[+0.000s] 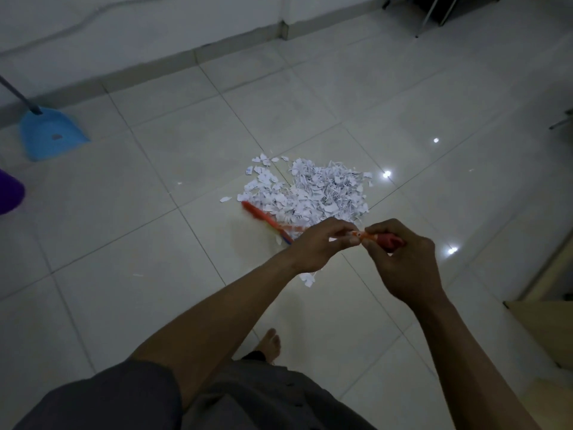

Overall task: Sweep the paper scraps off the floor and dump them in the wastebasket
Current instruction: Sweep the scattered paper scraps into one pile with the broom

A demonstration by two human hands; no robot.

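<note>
Far left, a purple object (9, 192) pokes in at the frame edge; can't tell what it is. Just above it a blue dustpan (51, 133) stands on the tile floor (124, 212) near the wall (139, 29), its grey handle slanting up-left. Centre: a pile of white paper scraps (310, 190) lies heaped across a tile joint, well apart from the dustpan, w/ a few strays at its left rim and one cluster nearer the person, below the left hand. An orange-red broom (263, 217) is blurred at the pile's near-left edge, bristles touching the scraps; its shaft runs back toward the hands. Left hand (319, 246), fingers curled, pinches the shaft btwn thumb and fingertips, directly in front of the pile. Right hand (403, 262), also curled closed, grips the red end of the handle, thumb nearly meeting the left's. Pile sits just beyond both hands. Below, one bare foot (269, 342) on the tile. Far right, a pale furniture edge (542, 321).
</note>
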